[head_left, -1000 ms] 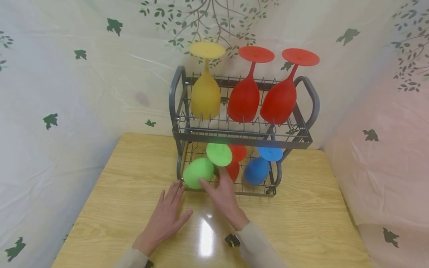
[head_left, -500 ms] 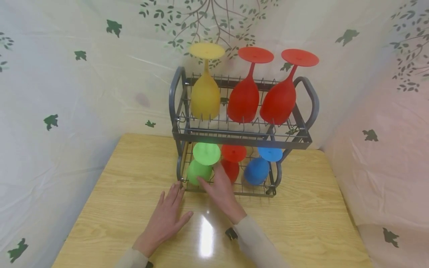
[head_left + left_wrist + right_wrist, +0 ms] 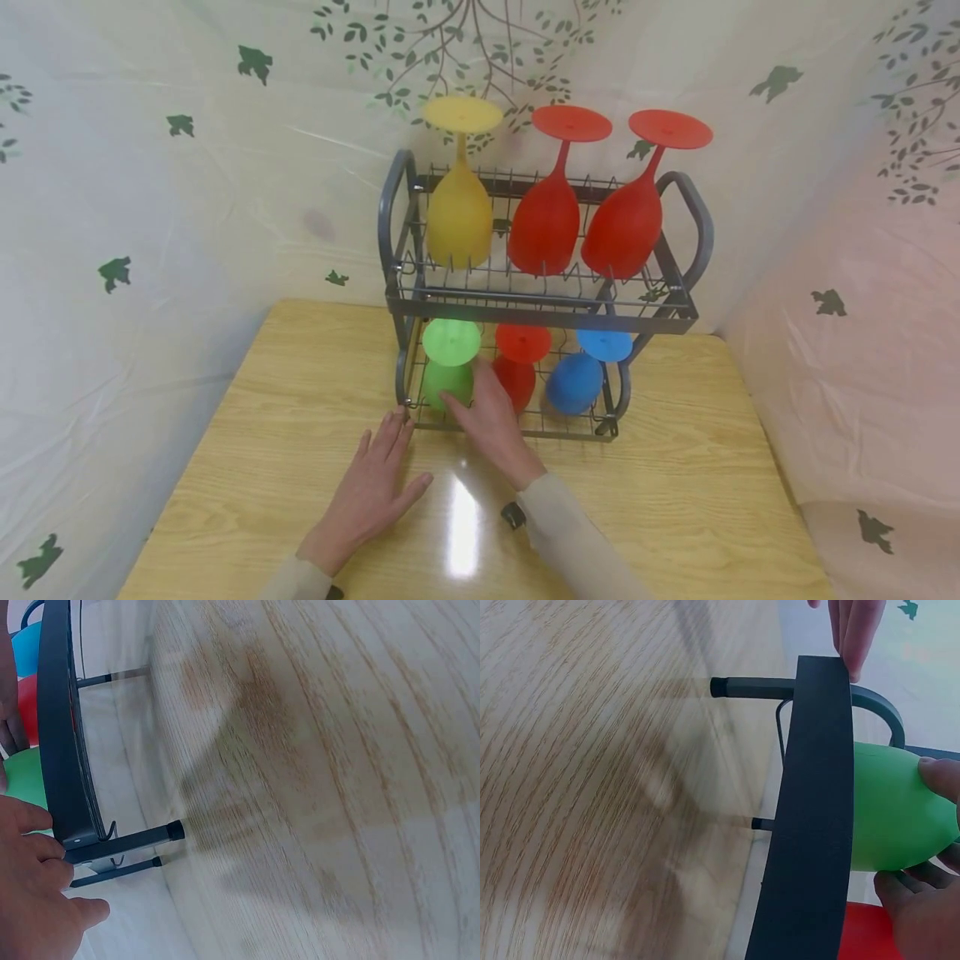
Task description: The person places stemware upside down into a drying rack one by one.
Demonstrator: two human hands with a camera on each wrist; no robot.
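A green plastic wine glass (image 3: 448, 387) stands upside down at the left end of the rack's lower tier, its round foot uppermost. My right hand (image 3: 495, 425) grips its bowl, thumb on the near side and fingers on the right, as the green bowl (image 3: 892, 810) shows in the right wrist view. My left hand (image 3: 372, 475) has its fingers extended, fingertips at the lower tier's front left corner. In the left wrist view the left hand (image 3: 34, 877) touches the end of the dark rail (image 3: 67, 727). Beside the green glass stands a red wine glass (image 3: 517, 383).
The dark two-tier wire rack (image 3: 540, 317) stands on a wooden table (image 3: 300, 367). A blue wine glass (image 3: 576, 383) is at the lower right. Above, a yellow wine glass (image 3: 459, 221) and two red ones (image 3: 545, 225) stand inverted. A leaf-patterned cloth (image 3: 225, 192) hangs behind.
The green wine glass has gone from tilted, its foot leaning right, to upright, with the foot moving left. My right hand has shifted slightly left with it. My left hand stays put.
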